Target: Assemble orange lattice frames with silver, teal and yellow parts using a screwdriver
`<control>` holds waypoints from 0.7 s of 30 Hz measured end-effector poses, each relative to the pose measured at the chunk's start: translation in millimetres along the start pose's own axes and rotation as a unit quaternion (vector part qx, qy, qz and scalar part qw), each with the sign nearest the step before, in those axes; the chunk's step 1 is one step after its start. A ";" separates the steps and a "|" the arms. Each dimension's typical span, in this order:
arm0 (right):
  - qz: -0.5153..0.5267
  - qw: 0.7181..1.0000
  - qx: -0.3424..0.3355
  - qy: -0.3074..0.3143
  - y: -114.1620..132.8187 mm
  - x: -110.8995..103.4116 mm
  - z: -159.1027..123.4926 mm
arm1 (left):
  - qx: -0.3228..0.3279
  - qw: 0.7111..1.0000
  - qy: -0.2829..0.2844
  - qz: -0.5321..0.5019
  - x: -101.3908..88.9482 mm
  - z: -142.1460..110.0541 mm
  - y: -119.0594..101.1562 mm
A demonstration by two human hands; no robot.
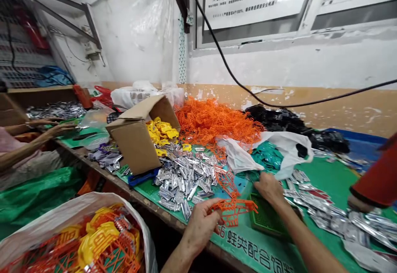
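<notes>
My left hand [200,223] pinches an orange plastic lattice piece [234,211] between thumb and fingers, above the front edge of the green table. My right hand [269,188] reaches to the mouth of a white plastic bag [238,157] with teal pieces [267,156] in it. Its fingers are drawn together there; what they grip, if anything, is hidden. Below the right wrist sits a dark green basket [263,215]. A pile of silver foil-like pieces [182,178] lies beyond my left hand.
Behind is a large orange lattice heap [214,120]. A tipped cardboard box [136,140] spills yellow pieces [163,130]. A white sack [145,227] of mixed yellow and orange pieces stands at lower left. Other people's arms show at left [37,140] and right, an orange sleeve [376,178].
</notes>
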State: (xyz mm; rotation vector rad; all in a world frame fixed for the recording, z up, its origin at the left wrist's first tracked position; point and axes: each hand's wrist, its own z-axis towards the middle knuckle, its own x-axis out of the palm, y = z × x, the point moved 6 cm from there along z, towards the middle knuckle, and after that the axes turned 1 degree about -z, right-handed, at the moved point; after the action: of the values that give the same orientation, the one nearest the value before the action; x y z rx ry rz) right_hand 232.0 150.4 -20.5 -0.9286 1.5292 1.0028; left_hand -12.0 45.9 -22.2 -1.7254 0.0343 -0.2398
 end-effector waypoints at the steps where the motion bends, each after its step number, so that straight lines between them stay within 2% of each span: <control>1: 0.002 1.000 -0.001 -0.003 0.7 0.6 -0.9 | 0.001 1.000 -0.018 0.001 -1.6 -0.4 0.8; 5: 0.017 1.000 -0.012 -0.013 3.5 2.2 -2.0 | -0.005 0.997 -0.083 0.004 -10.9 -4.0 2.9; 7: 0.023 0.999 -0.022 -0.014 3.2 2.6 -0.5 | 0.003 0.996 -0.086 0.012 -15.0 -5.0 0.8; 11: 0.019 0.999 -0.031 -0.016 -0.3 2.1 1.9 | 0.013 0.999 -0.041 0.032 -18.6 -1.9 -1.8; 16: 0.003 0.998 -0.059 -0.015 8.4 -0.2 -2.2 | 0.067 0.995 -0.063 0.043 -18.2 1.7 -7.6; 21: -0.031 0.997 -0.075 0.002 23.1 -2.8 -4.3 | 0.056 0.996 -0.059 0.030 -10.1 6.0 -3.1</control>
State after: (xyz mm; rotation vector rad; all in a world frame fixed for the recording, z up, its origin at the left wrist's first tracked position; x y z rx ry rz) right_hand 209.6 154.7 -14.2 -1.0766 1.4354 1.0826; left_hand -21.1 53.9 -21.4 -1.6211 -0.0138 -0.0931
